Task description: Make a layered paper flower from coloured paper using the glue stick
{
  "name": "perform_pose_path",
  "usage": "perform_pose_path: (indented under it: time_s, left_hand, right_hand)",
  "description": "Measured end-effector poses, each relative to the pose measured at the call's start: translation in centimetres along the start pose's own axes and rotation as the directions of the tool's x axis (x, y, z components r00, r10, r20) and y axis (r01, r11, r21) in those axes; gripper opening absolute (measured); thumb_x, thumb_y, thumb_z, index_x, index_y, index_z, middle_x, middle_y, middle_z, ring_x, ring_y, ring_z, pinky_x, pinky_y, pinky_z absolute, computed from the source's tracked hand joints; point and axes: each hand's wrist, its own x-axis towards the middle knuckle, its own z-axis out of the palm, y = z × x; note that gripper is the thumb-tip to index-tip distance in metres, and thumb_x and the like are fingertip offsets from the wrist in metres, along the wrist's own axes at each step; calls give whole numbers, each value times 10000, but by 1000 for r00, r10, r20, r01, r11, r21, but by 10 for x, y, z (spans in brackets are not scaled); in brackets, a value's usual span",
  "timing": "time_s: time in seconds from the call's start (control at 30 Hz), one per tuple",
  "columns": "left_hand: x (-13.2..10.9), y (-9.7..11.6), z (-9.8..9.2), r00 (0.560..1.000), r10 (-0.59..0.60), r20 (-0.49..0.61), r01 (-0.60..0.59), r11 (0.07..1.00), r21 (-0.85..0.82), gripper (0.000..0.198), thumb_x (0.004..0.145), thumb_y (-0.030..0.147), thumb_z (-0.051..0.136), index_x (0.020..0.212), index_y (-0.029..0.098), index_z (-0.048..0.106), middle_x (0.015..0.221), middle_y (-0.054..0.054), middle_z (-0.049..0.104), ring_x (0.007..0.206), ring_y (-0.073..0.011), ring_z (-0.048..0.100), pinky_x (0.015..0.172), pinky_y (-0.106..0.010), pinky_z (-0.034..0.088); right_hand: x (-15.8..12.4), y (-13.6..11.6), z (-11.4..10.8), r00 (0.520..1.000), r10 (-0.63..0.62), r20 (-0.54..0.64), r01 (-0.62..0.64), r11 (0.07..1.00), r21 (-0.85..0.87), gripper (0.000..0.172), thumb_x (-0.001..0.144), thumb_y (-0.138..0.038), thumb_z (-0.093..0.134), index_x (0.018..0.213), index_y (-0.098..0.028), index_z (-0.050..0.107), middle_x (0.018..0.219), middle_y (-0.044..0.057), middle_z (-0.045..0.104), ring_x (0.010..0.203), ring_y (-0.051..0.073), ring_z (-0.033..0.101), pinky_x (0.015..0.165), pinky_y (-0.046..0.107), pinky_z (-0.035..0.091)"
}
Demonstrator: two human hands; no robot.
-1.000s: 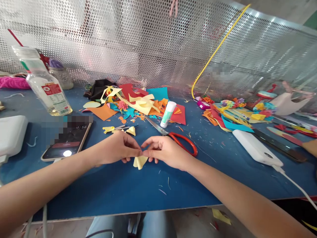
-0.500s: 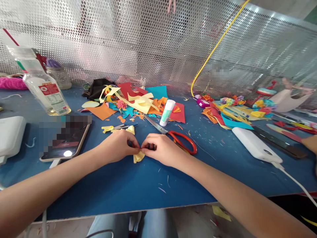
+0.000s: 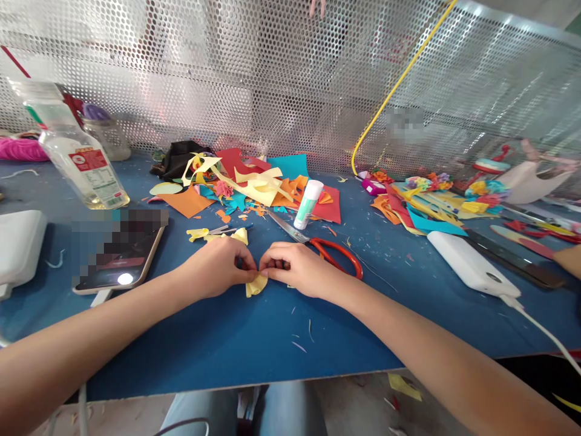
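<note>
Between my two hands is a small piece of yellow paper [image 3: 256,286], creased and curved, low over the blue table. My left hand [image 3: 220,266] pinches its upper edge between thumb and fingertips. From the other side, my right hand [image 3: 293,266] pinches the same piece, fingers curled, thumb and fingertips almost meeting the left ones. Fingers hide the paper's top. Behind my right hand lie scissors with red handles [image 3: 338,254], blades pointing away to the left. A white and green glue stick [image 3: 308,204] stands upright beside the blades. More yellow paper pieces [image 3: 198,234] lie just beyond my left hand.
Coloured paper scraps [image 3: 254,184] are heaped at the back. A phone [image 3: 124,254] and an oil bottle [image 3: 86,160] are at left. At right lie a white power bank [image 3: 472,263] with a cable, and paper flowers [image 3: 485,194]. Another person's hand [image 3: 568,261] shows at the right edge.
Both hands stay pinched on the yellow paper in nearly the same place. My right hand's fingers have shifted very slightly; the view has moved a little.
</note>
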Motion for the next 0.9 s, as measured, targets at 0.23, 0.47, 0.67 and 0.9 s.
perform_pose_path:
  time_s: [0.23, 0.47, 0.67, 0.9]
  left_hand:
    - [-4, -3, -8, 990, 118, 81, -120, 992, 26, 191, 735, 342, 546, 715, 246, 710, 773, -8, 637, 696, -150, 543, 635, -235, 384]
    - [-7, 0, -13, 994, 19, 112, -26, 998, 60, 371, 782, 430, 448, 568, 190, 632, 686, -16, 598, 606, -137, 521, 579, -238, 371]
    - [-6, 0, -7, 997, 56, 50, -58, 998, 34, 248, 753, 364, 505, 671, 206, 677, 725, -11, 634, 646, -144, 548, 621, -240, 390]
    - [-8, 5, -3, 999, 47, -3, -47, 999, -4, 220, 740, 368, 528, 781, 217, 683, 733, -10, 650, 661, -155, 555, 614, -240, 397]
  right_hand:
    - [-5, -2, -6, 996, -76, 44, 82, 986, -145, 185, 843, -183, 504, 903, -239, 669, 842, 7, 583, 727, 103, 561, 687, 226, 415]
    - [-11, -4, -18, 993, -3, 116, 28, 977, -211, 199, 824, -243, 534, 961, -279, 673, 799, 1, 572, 674, 102, 544, 615, 227, 402]
    - [-11, -3, -14, 999, 12, -30, -14, 996, -88, 158, 801, -248, 558, 890, -200, 680, 799, 15, 586, 650, 96, 531, 603, 224, 407]
    - [-6, -4, -2, 999, -33, -34, 28, 990, -142, 106, 818, -202, 529, 821, -185, 633, 814, 8, 586, 697, 105, 555, 651, 224, 425]
